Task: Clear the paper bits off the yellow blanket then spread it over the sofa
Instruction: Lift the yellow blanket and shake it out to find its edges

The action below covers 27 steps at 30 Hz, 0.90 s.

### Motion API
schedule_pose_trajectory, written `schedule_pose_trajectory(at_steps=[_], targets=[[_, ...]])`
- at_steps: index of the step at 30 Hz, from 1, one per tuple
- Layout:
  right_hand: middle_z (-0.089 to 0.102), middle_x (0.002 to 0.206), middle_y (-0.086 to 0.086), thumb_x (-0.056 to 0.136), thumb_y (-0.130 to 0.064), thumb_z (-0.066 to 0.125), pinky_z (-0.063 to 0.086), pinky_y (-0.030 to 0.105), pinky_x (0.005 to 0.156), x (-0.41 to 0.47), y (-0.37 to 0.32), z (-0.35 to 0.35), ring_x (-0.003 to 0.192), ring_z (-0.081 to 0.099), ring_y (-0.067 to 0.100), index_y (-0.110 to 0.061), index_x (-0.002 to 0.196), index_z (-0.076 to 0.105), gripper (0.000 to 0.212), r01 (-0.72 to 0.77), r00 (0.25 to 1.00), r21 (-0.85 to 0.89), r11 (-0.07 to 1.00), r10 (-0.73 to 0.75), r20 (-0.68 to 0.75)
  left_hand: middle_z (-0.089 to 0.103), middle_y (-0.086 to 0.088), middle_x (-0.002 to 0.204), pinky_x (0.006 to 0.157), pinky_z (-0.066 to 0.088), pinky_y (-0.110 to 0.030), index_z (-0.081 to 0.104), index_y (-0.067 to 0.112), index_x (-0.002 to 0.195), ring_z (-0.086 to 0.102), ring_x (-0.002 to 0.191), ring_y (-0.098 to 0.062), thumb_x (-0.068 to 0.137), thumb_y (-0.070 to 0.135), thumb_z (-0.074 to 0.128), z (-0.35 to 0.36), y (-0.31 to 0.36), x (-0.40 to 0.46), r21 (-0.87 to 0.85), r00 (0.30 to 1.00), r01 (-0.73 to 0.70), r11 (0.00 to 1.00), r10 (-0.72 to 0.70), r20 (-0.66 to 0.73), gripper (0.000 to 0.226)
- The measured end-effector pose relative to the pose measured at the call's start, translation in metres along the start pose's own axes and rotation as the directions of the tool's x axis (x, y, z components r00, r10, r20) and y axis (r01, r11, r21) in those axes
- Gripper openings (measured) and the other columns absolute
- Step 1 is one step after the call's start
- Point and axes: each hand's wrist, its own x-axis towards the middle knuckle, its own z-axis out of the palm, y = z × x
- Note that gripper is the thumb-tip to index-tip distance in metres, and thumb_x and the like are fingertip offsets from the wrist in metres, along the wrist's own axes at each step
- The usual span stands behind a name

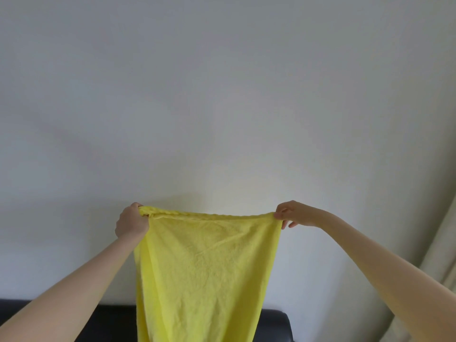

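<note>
The yellow blanket (204, 262) hangs in the air in front of me, stretched along its top edge between both hands and falling past the bottom of the frame. My left hand (132, 222) grips the bunched left corner in a fist. My right hand (291, 214) pinches the right corner between thumb and fingers. Behind the blanket, the dark sofa (113, 322) shows its back along the bottom edge. No paper bits are visible on the side of the blanket facing me.
A plain white wall (222, 107) fills most of the view behind the blanket. A pale curtain (436, 255) hangs at the right edge. The sofa's right end (276, 322) stops short of the curtain.
</note>
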Motion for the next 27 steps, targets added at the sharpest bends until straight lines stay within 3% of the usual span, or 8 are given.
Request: schedule_pose_trajectory(at_steps=[6, 12, 15, 21, 24, 27], targets=[[0.062, 0.080, 0.003, 0.086, -0.014, 0.068, 0.052, 0.030, 0.070, 0.005, 0.011, 0.003, 0.072, 0.062, 0.016, -0.017, 0.084, 0.056, 0.013, 0.050, 0.980, -0.013, 0.999, -0.051, -0.192, 0.062, -0.013, 0.114, 0.078, 0.046, -0.038, 0.059, 0.015, 0.113, 0.058, 0.104, -0.037, 0.088, 0.016, 0.056, 0.006, 0.006, 0.002, 0.009, 1.000, -0.019, 1.000, 0.019, 0.010, 0.025], [0.055, 0.075, 0.001, 0.075, -0.009, 0.073, 0.040, 0.028, 0.058, 0.008, 0.013, 0.011, 0.069, 0.054, 0.022, -0.021, 0.079, 0.049, 0.026, -0.009, 0.873, -0.078, 0.997, -0.031, -0.487, 0.062, -0.012, 0.110, 0.070, 0.043, -0.035, 0.062, 0.014, 0.110, 0.059, 0.101, -0.035, 0.087, 0.016, 0.058, 0.012, 0.010, 0.003, 0.010, 0.998, -0.069, 0.998, 0.069, 0.010, 0.023], [0.052, 0.074, 0.000, 0.075, -0.008, 0.069, 0.035, 0.027, 0.054, 0.009, 0.009, 0.013, 0.068, 0.049, 0.022, -0.019, 0.086, 0.048, 0.026, -0.034, 0.816, -0.106, 0.994, -0.034, -0.577, 0.062, -0.016, 0.109, 0.076, 0.048, -0.039, 0.064, 0.011, 0.109, 0.058, 0.102, -0.037, 0.086, 0.016, 0.059, 0.012, 0.013, 0.004, 0.045, 0.994, -0.112, 0.993, 0.112, -0.017, 0.024], [0.055, 0.079, 0.001, 0.070, -0.008, 0.067, 0.036, 0.030, 0.057, 0.008, 0.004, 0.012, 0.072, 0.051, 0.025, -0.021, 0.085, 0.045, 0.029, -0.059, 0.790, -0.195, 0.979, -0.073, -0.609, 0.061, -0.017, 0.112, 0.082, 0.048, -0.041, 0.063, 0.011, 0.110, 0.057, 0.106, -0.037, 0.086, 0.019, 0.063, 0.012, 0.013, 0.000, -0.006, 0.991, -0.134, 0.991, 0.134, 0.017, 0.025], [0.058, 0.079, 0.003, 0.072, -0.012, 0.068, 0.040, 0.031, 0.059, 0.009, 0.006, 0.015, 0.073, 0.055, 0.026, -0.022, 0.086, 0.047, 0.028, -0.036, 0.801, -0.139, 0.990, -0.055, -0.596, 0.060, -0.016, 0.115, 0.087, 0.047, -0.041, 0.062, 0.012, 0.114, 0.056, 0.108, -0.037, 0.084, 0.021, 0.061, 0.012, 0.013, -0.002, -0.005, 0.994, -0.106, 0.994, 0.106, 0.012, 0.031], [0.063, 0.081, 0.005, 0.078, -0.017, 0.066, 0.044, 0.030, 0.059, 0.014, 0.005, 0.020, 0.073, 0.058, 0.025, -0.021, 0.084, 0.053, 0.014, 0.026, 0.839, -0.045, 0.999, -0.046, -0.543, 0.054, -0.016, 0.121, 0.098, 0.034, -0.042, 0.055, 0.015, 0.122, 0.046, 0.118, -0.036, 0.085, 0.031, 0.056, 0.013, 0.015, -0.009, 0.074, 1.000, -0.018, 0.997, 0.018, 0.012, 0.040]])
